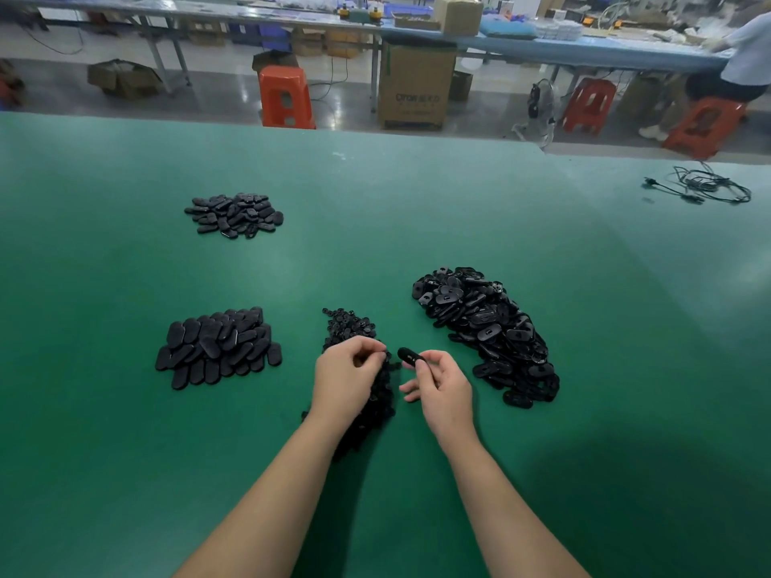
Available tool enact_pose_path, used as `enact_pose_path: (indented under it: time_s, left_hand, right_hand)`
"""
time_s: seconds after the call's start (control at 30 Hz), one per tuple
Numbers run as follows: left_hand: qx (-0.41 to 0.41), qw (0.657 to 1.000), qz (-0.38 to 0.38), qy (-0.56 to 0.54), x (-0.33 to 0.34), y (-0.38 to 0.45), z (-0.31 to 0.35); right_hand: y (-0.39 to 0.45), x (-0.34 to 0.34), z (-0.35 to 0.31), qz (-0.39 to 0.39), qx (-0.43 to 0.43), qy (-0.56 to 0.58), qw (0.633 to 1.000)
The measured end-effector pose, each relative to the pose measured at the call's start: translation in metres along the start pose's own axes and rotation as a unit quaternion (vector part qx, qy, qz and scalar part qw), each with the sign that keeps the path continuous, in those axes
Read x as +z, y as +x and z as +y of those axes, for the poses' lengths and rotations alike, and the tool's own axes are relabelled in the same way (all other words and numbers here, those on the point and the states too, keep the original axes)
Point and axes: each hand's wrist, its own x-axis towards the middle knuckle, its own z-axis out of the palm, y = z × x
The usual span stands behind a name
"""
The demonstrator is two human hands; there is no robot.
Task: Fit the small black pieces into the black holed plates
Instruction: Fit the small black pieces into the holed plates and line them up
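The right hand (442,390) is pinching a glossy black oval holed plate (411,357) above the green table (125,452). The left hand (348,377), fingers curled, is hovering over the heap of small black pieces (348,327), just left of the plate; whether it grips one cannot be told.

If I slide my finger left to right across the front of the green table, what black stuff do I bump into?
Stack of flat oval plates → heap of small black pieces → holed plate held in the right hand → big pile of holed plates.

A green surface (417,194) is seen in front; beyond it, orange stools (286,97), a cardboard box (415,87) and long blue benches (584,50) are set on grey floor (217,91).
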Motion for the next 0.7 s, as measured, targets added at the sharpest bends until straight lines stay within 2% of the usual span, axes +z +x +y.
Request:
enact_pose_path:
  time_s: [0.17, 0.7]
  left_hand:
    - [0.01, 0.997, -0.055, 0.055, 0.018, -0.001, 0.015]
    - [0.002, 0.991, -0.065, 0.119, 0.025, 0.003, 0.016]
  right_hand:
    - [-0.001, -0.002, 0.002, -0.008, -0.005, -0.014, 1.0]
    - [0.0, -0.003, 0.004, -0.027, -0.022, -0.037, 0.999]
